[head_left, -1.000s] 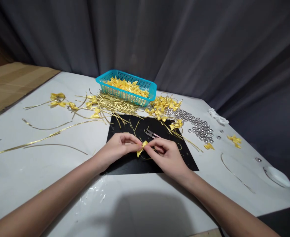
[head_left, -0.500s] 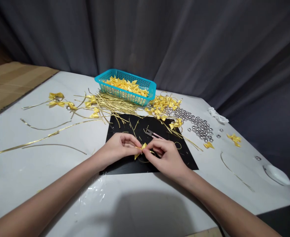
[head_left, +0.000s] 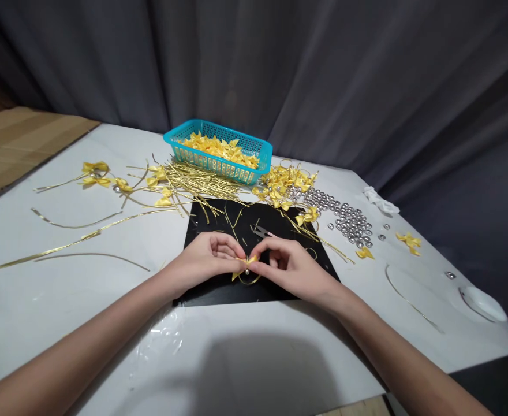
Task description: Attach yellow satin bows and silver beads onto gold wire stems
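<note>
A yellow ribbon bow (head_left: 251,261) is held over the middle of a black mat (head_left: 210,293), between the fingertips of both hands. Its long axis seems to run crosswise, from one hand to the other, though fingers cover much of it; one pointed tip slants down to the lower left. A silver bead (head_left: 247,271) sits at its near side, and a thin gold wire loop (head_left: 249,283) curves below it.

The left hand (head_left: 213,252) has thumb and forefinger nearly closed on the bow's left side, other fingers curled. The right hand (head_left: 286,263) pinches the right side likewise, its forefinger arched above the thumb.

Just beyond the right hand lie small snips (head_left: 260,231). Farther back on the white counter (head_left: 63,312) are gold wire lengths (head_left: 202,184), a turquoise basket (head_left: 264,162) of yellow ribbon pieces (head_left: 219,149), and, farther right, scattered silver beads (head_left: 353,225).
</note>
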Demonstrator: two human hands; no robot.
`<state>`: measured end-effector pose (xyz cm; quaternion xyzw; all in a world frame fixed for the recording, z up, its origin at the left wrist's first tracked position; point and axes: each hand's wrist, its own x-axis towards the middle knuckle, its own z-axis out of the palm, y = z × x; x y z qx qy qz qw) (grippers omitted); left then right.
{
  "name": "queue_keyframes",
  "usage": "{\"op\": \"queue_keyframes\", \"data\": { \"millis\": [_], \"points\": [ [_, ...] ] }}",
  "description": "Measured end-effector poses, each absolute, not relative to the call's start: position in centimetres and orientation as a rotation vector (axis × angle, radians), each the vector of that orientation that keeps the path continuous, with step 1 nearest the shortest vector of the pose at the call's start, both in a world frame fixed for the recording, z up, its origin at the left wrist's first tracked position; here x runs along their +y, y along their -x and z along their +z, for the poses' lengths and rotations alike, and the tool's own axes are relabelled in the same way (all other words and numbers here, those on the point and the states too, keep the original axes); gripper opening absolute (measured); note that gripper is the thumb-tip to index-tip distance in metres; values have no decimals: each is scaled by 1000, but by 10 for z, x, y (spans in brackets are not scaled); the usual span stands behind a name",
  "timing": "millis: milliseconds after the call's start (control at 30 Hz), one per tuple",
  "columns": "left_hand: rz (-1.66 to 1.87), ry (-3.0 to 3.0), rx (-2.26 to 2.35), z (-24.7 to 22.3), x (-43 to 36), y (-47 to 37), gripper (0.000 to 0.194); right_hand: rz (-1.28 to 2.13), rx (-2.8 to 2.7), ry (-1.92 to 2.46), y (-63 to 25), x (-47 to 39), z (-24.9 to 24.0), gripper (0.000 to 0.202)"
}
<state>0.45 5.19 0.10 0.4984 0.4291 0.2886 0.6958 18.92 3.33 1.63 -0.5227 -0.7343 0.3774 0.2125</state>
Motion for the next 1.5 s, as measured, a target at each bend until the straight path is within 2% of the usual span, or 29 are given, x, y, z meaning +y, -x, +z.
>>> {"op": "queue_keyframes", "data": {
  "millis": [233, 867, 967, 1167, 1500],
  "points": [
    [613, -1145, 921, 1, 51, -2, 15, 1232, -2057, 1425, -189, 33, 17, 26],
    [571, -1228, 948, 2, 51, -1, 9, 1308, -2041, 1451, -189, 34, 21, 25],
    [600, -1172, 941, 2, 51, -1, 10, 1184, -2041, 1424, -188, 33, 20, 20],
    [660, -1117, 923, -1, 52, 0, 9, 678, -2186, 1075, -191, 30, 18, 6],
    [637, -1126, 924, 0, 52, 0, 9, 414, -2401, 999, -192, 26, 18, 10]
  ]
}}
